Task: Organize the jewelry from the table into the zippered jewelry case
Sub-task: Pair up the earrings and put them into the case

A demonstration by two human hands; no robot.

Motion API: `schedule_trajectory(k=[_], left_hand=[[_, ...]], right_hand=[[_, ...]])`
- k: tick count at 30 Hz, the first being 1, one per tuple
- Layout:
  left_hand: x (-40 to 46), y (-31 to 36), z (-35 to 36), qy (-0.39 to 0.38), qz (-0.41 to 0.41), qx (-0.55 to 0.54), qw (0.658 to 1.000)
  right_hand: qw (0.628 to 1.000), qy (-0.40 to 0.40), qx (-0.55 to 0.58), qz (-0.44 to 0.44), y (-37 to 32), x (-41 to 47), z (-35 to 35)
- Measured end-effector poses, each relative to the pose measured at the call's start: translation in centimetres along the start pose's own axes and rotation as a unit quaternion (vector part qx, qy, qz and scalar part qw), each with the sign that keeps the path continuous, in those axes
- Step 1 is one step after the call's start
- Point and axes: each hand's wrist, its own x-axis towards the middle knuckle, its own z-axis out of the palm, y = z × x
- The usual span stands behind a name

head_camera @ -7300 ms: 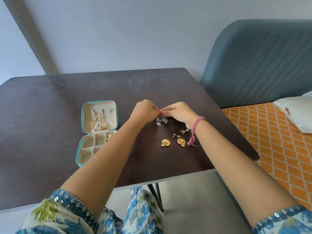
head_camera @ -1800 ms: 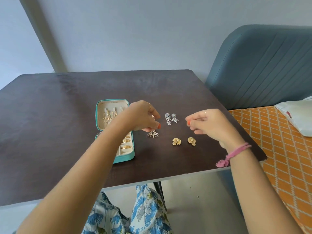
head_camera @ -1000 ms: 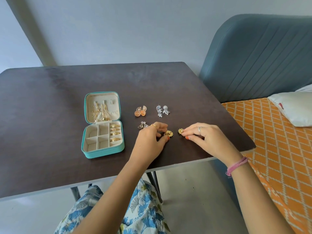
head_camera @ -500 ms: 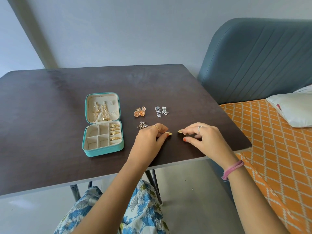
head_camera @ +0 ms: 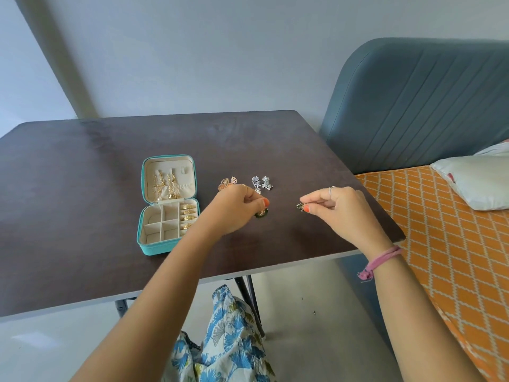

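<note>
L hand [head_camera: 237, 208] pinches 1 earring [head_camera: 260, 213], R hand [head_camera: 341, 206] – another [head_camera: 300, 207]

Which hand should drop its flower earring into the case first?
Left, likely. The left hand pinches a flower earring right beside the open jewelry case; the right hand holds its earring farther off.

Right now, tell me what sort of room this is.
Most likely a bedroom at home: a padded blue-grey headboard, a bed with an orange patterned bedsheet and a pillow beside the dark table.
</note>
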Motion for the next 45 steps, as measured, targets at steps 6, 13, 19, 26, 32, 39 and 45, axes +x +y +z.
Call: schedule_trajectory(k=[6, 13, 19, 26, 32, 39, 45], left_hand=[[-0.8, 0.2, -0.8, -0.06, -0.026, -0.182, 0.981], [-1.0, 0.1, -1.8, -0.106, -0.031, -0.331, 0.937], [-0.7, -0.1, -2.4, -0.121, -0.034, -0.436, 0.891], [-0.6, -0.1, -2.0, -0.094, -0.072, -0.455, 0.883], [-0.7, -0.6, -0.5, -0.089, -0.07, -0.392, 0.913], [-0.1, -0.8, 1.3, -0.061, -0.085, -0.336, 0.936], [0.9, -0.6, 2.6, -0.023, -0.113, -0.288, 0.951]], right_hand=[[0.998, -0.004, 0.068, 0.006, -0.4, 0.1, 0.0], [0.932, -0.042, 0.351, 0.073, -1.4, 0.0, -0.2], [0.901, -0.037, 0.422, 0.092, -1.8, 0.2, 0.0], [0.897, -0.061, 0.425, 0.106, -1.6, 0.2, 0.6], [0.885, -0.109, 0.431, 0.14, -1.2, 0.3, 1.5], [0.883, -0.146, 0.411, 0.172, -0.8, 1.4, 2.0], [0.898, -0.172, 0.356, 0.192, -0.4, 2.6, 2.7]])
